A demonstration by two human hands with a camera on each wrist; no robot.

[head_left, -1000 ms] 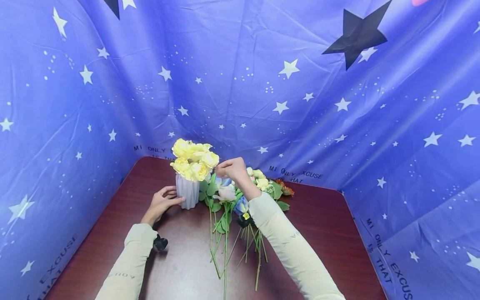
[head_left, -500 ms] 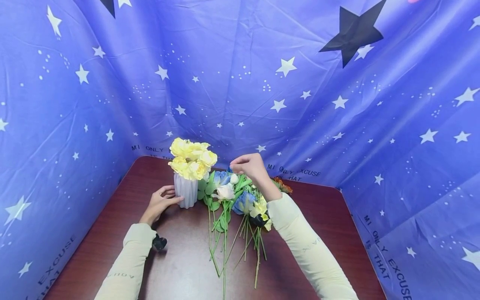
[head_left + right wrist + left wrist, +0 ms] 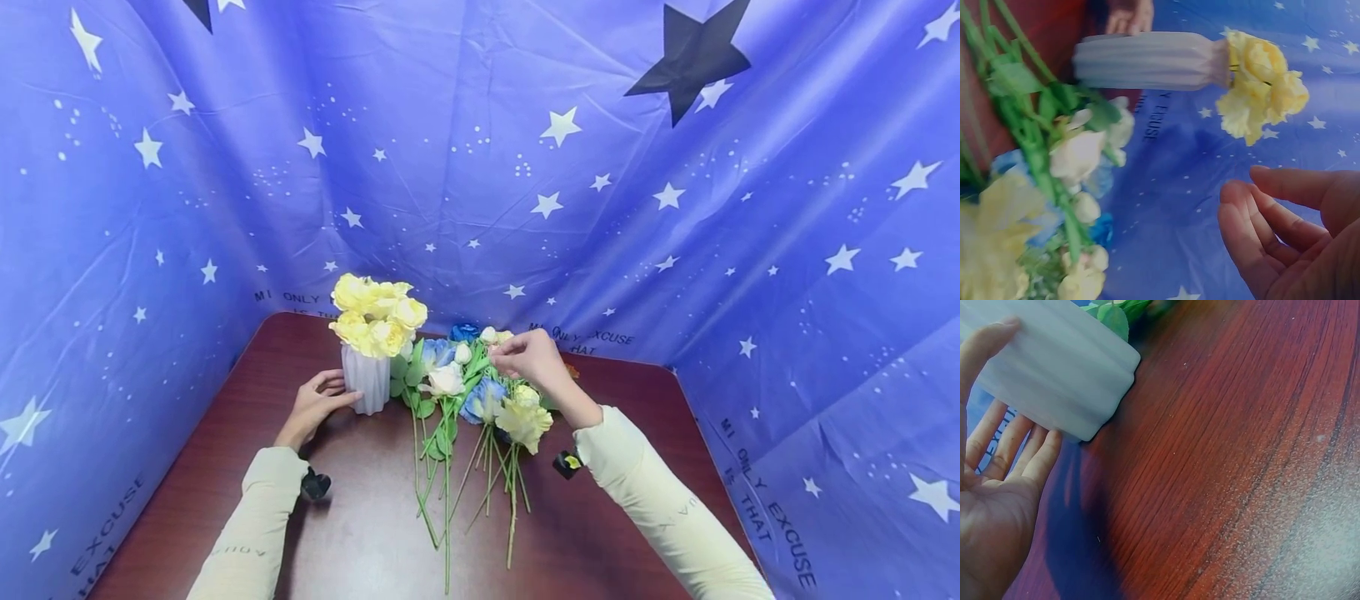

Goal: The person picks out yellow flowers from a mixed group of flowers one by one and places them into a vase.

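Note:
A white ribbed vase [image 3: 365, 381] stands on the left part of the table and holds a bunch of yellow flowers [image 3: 378, 312]. My left hand [image 3: 313, 407] holds the vase low on its left side. In the left wrist view, the thumb [image 3: 988, 347] lies on the vase wall and the fingertips meet its other side. My right hand [image 3: 531, 360] hovers over the heap of loose flowers, beside a white rose [image 3: 444, 380] and blue flowers [image 3: 482, 398]. The right wrist view shows its fingers [image 3: 1235, 212] loosely bent with nothing between them.
Several long green stems [image 3: 447, 517] point toward the near side of the brown table [image 3: 360, 533]. A pale yellow bloom [image 3: 525, 423] lies at the heap's front. Blue starry cloth [image 3: 480, 167] encloses the table's back and sides.
My right hand has moved away from the vase's yellow flowers, rightward and down over the loose flowers. My left hand stays at the vase. The head view has shifted slightly.

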